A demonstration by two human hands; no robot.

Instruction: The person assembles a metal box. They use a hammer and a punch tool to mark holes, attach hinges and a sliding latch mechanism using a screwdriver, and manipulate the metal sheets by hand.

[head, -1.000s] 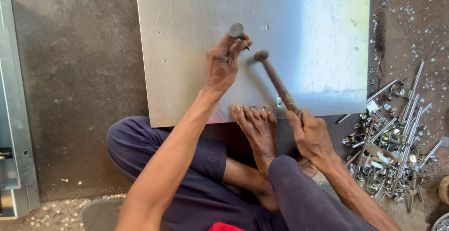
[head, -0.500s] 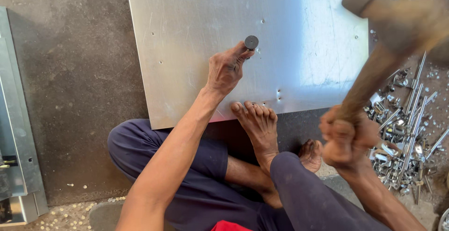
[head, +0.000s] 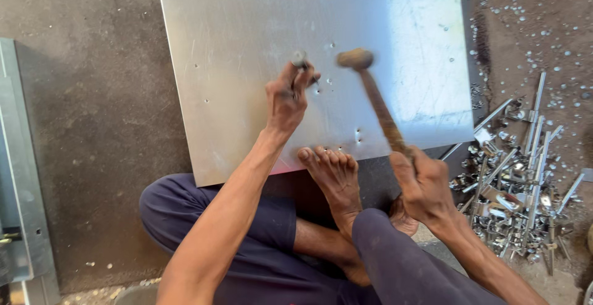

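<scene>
Punch and hammer on a metal sheet

The left hand point(head: 285, 100) pinches a short punch point(head: 301, 60) upright on the metal sheet point(head: 247, 45); the right hand point(head: 423, 184) grips the hammer point(head: 370, 89), its head just beside the punch. A bare foot point(head: 333, 169) rests at the sheet's near edge.

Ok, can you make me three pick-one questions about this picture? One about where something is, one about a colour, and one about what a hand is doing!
1. Where is the pile of metal bits?
A. On the sheet
B. On the floor at the person's right
C. In the person's lap

2. What colour are the trousers?
A. Dark blue
B. Yellow
C. White

3. What is the right hand doing?
A. Lying flat and empty
B. Gripping the hammer
C. Holding the foot

Answers:
1 B, the bits lie on the ground right of the sheet.
2 A, the cloth over both legs is dark blue.
3 B, the fingers wrap the wooden handle, while the left hand holds the punch on the sheet.
</scene>
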